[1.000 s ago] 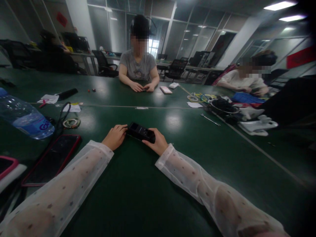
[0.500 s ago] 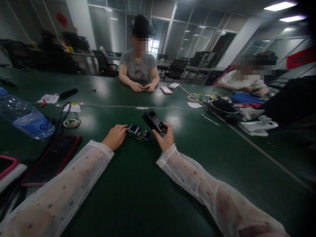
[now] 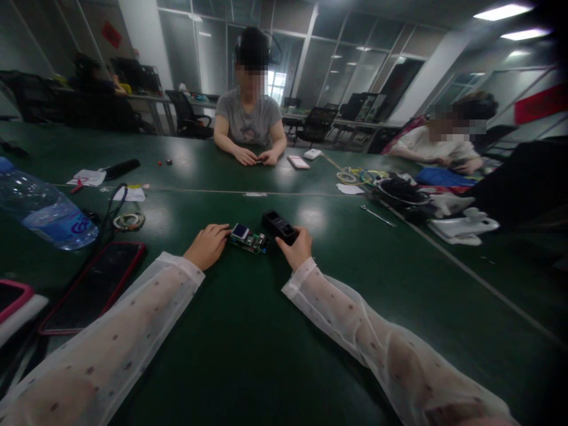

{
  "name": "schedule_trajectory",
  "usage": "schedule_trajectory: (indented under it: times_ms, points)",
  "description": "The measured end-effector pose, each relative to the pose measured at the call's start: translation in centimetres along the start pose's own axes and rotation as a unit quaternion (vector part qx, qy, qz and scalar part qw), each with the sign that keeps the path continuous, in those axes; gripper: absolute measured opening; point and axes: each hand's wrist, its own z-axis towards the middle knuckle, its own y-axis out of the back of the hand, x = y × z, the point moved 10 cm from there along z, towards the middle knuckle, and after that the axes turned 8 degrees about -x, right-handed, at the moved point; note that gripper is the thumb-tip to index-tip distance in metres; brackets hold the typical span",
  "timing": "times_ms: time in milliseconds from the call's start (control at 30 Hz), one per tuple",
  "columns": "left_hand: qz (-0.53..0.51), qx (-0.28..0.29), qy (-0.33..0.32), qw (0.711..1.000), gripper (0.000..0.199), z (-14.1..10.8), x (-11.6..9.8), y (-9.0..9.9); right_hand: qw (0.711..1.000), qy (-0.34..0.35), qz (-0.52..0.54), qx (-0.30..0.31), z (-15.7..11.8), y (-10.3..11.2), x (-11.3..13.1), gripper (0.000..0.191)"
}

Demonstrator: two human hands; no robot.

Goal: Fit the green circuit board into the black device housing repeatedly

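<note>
Circuit board [image 3: 249,238] with small screen lying bare on green table [image 3: 248,343], left hand [image 3: 207,244] fingertips pressing its near end, right hand [image 3: 296,248] clamped on black casing [image 3: 279,227] just beside it, water bottle [image 3: 44,210] label print blurred, unreadable.

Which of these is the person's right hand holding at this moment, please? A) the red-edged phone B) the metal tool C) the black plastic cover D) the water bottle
C: the right hand grips the black plastic cover just above the table, beside the green circuit board that the left hand touches.
</note>
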Motion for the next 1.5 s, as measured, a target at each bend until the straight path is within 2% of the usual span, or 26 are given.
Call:
schedule_trajectory:
  times_ms: [200,533,933,1300,1500]
  points:
    - [-0.001,-0.001,0.0,1.0,0.032,0.0,0.0,0.0,0.999,0.014,-0.03,-0.016,-0.1,0.5,0.6,0.065]
    - [-0.003,-0.009,-0.003,1.0,0.031,0.0,0.2,-0.2,1.0,0.011,-0.017,-0.008,-0.2,0.6,1.0,0.062]
    - [0.003,-0.008,-0.009,1.0,0.032,0.0,0.1,-0.2,0.999,0.039,-0.008,-0.012,-0.2,0.2,0.9,0.051]
    - [-0.003,0.003,0.001,1.0,0.033,-0.1,0.2,-0.2,1.0,0.017,0.001,0.023,-0.2,-0.2,0.9,0.046]
    - [-0.004,-0.001,0.001,1.0,0.032,0.0,0.3,-0.2,0.999,0.006,0.045,0.022,0.0,-0.2,0.6,0.046]
